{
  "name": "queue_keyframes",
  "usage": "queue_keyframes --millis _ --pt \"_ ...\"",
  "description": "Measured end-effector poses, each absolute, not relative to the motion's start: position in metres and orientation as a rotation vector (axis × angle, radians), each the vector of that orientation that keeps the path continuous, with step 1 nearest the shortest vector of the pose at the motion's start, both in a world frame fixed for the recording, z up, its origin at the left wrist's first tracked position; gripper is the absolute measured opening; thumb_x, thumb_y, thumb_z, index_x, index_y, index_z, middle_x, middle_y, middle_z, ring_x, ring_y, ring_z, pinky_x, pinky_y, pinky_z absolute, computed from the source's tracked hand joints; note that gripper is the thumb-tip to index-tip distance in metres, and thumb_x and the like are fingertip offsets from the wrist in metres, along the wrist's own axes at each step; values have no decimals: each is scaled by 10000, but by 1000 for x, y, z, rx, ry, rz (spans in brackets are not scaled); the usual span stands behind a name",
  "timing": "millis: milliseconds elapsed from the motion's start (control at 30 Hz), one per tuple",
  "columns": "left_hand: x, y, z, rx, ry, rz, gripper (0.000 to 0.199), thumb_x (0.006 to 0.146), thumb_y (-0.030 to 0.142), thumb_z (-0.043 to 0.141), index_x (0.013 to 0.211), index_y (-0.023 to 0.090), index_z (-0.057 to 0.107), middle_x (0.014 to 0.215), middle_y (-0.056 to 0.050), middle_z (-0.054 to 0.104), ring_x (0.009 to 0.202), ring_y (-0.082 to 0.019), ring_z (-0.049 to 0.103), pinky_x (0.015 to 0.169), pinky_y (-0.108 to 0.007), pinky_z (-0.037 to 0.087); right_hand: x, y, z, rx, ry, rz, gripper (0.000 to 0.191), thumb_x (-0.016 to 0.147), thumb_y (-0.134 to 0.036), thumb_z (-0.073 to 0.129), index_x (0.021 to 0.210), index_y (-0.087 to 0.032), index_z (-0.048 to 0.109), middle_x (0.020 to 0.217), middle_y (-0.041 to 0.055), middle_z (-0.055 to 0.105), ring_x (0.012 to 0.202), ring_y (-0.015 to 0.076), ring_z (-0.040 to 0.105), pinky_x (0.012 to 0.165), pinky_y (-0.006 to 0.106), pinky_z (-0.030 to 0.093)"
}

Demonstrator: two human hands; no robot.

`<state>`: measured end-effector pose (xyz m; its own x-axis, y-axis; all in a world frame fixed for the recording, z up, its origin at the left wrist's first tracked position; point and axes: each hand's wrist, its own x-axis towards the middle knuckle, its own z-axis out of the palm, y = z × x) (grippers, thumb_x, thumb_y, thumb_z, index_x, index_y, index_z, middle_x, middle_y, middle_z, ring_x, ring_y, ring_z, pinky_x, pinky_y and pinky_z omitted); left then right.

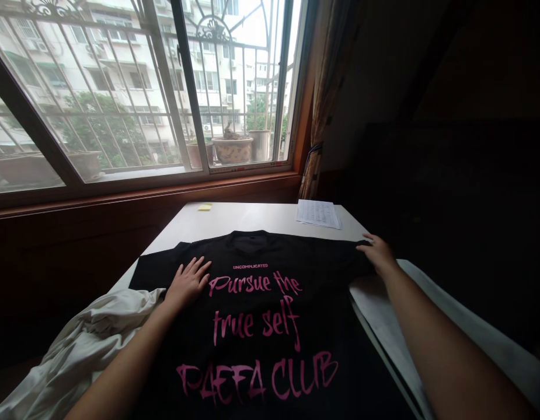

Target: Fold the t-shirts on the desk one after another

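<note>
A black T-shirt (261, 361) with pink lettering lies spread face up on the white table, its neckline toward the window. On its left chest area rests my left hand (188, 283), flat with fingers spread, beside the printed words. My right hand (378, 255) is at the end of the sleeve on the right, with its thumb and fingers closed on the sleeve's edge. The other sleeve lies flat beyond my left forearm. The shirt's bottom hem is out of view.
Crumpled pale cloth (107, 321) hangs at the table's left side. Toward the far edge of the white table (247, 216) lie printed papers (319, 213) and a yellow sticky note (205, 207). A barred window (208, 87) and a tied curtain (313, 157) stand behind.
</note>
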<state>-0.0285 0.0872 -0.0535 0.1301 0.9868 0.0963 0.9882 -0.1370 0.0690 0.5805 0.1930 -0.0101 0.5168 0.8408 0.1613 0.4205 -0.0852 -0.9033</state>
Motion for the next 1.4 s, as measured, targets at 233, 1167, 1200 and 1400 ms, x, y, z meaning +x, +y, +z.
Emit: queue_keyframes --millis 233,1167,1200,1400 --pt "-29 88 -55 -2349 -2046 -188 526 1042 475 335 1550 346 380 1659 -16 299 1544 -271 214 1212 -564 193 493 169 44 -1585 -1817 48 542 880 -178 554 1411 -286 580 1361 49 643 1262 271 578 1129 420 415" --pt "-30 89 -56 -2349 -2044 -150 538 1041 462 339 1565 337 348 1667 -23 270 1544 -277 210 1210 -578 188 403 199 -60 -1998 -2132 215 762 1005 -577 294 1587 -86 276 1674 169 194 1545 300 162 1241 481 147" --pt "-31 90 -56 -2352 -2045 -146 541 1041 468 336 1566 336 345 1668 -21 266 1545 -278 206 1211 -578 186 402 201 -63 -2001 -2136 215 752 1002 -588 296 1587 -116 291 1678 150 196 1548 294 150 1242 487 125" --pt "-31 90 -58 -2366 -2058 -172 534 1040 476 338 1556 342 364 1665 -15 282 1546 -279 203 1216 -588 165 405 201 -73 -1989 -2172 200 728 1004 -608 273 1592 -181 304 1690 103 176 1555 262 115 1245 492 69"
